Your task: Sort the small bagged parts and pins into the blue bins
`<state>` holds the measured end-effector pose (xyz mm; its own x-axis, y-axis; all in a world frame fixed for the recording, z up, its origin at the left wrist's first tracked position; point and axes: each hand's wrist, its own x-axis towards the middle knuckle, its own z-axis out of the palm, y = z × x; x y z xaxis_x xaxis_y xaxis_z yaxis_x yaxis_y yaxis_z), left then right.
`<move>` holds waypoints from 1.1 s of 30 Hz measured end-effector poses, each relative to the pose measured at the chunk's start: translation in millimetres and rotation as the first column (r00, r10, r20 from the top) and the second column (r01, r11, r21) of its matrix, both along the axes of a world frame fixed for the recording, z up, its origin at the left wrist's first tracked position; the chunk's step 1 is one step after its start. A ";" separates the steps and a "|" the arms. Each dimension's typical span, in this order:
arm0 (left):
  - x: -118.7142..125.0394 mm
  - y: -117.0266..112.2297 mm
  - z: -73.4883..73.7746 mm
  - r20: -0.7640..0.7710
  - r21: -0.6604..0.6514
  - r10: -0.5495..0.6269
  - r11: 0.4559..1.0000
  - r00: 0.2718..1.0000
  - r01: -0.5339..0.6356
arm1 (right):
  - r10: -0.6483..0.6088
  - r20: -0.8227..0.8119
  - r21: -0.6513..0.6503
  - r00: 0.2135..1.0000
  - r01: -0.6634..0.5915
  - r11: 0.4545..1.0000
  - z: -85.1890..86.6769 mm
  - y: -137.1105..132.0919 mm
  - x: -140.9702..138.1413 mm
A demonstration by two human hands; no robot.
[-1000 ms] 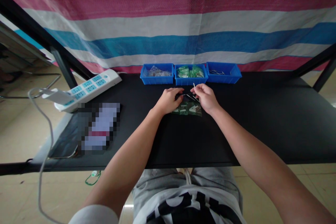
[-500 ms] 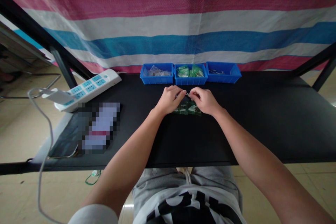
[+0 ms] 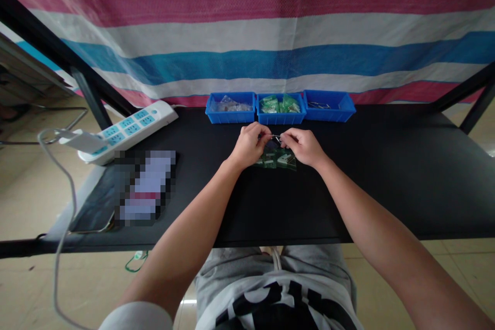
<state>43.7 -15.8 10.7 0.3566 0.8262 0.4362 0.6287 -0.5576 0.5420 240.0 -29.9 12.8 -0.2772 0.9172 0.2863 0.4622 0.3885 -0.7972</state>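
Over the middle of the black table, my left hand (image 3: 251,145) is closed in a pinch, its fingertips at one end of a small thin shiny metal piece (image 3: 276,137). My right hand (image 3: 303,147) pinches at the other end of that piece; its exact kind is too small to make out. Below and between the hands lie green-tinted clear plastic bags (image 3: 286,160) with small pale and metal parts inside. The hands partly hide the bags' upper edge.
Along the back stand three blue bins: one with clear bags (image 3: 211,117), one with green bags (image 3: 280,119), one with thin metal pieces (image 3: 328,115). At left are a white power strip (image 3: 160,119) with a plugged charger (image 3: 83,142) and a blurred-out flat object (image 3: 149,185).
My fingertips have shifted slightly, and the metal piece between them shows more clearly. The bags and bins stay in place.
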 end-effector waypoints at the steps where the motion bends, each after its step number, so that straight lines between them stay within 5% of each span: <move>1: 0.0 -0.1 0.1 -0.001 -0.001 0.001 1.000 1.000 -0.001 | 0.003 -0.008 -0.007 1.000 -0.003 1.000 0.1 0.3 0.3; 11: -0.5 1.4 0.4 -0.036 -0.015 -0.044 0.999 0.998 0.043 | -0.005 -0.197 -0.005 0.980 0.005 1.000 -1.2 1.5 -1.6; 18: -0.3 0.4 2.8 -0.020 -0.008 -0.047 0.999 0.999 0.046 | -0.015 -0.166 -0.063 0.986 0.005 0.998 -5.7 4.3 -0.2; 22: -0.3 -0.3 2.5 -0.042 -0.012 -0.015 1.000 0.999 0.014 | -0.041 -0.090 -0.042 0.995 0.038 0.998 -3.5 5.1 2.1; 26: -1.4 0.9 1.3 -0.019 -0.011 0.085 0.996 0.996 -0.086 | -0.148 -0.212 -0.065 0.966 0.137 0.988 0.3 9.7 8.5; 28: -2.6 2.1 0.3 -0.006 -0.015 0.109 0.994 0.994 -0.109 | -0.294 -0.347 -0.147 0.890 0.258 0.955 1.1 16.1 15.7; 33: -5.2 4.1 -2.3 0.007 -0.005 0.128 0.992 0.992 -0.128 | -0.643 -0.576 -0.444 0.505 0.468 0.764 -0.5 36.9 44.9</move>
